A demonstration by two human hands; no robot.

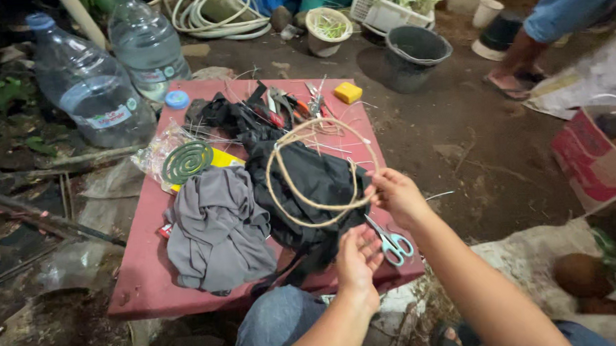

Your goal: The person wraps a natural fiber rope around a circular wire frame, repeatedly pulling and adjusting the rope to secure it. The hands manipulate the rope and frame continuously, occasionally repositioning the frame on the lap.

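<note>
Above red table (140,284) | right hand (397,195) fingers pinch twine loop (315,173), tilted upright | left hand (357,259) fingers spread

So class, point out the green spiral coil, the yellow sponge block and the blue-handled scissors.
green spiral coil (187,162), head view, middle rings
yellow sponge block (348,92), head view, top face
blue-handled scissors (395,244), head view, handle loop

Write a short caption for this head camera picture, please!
Right hand holds a twine loop above a cluttered red table.
</note>
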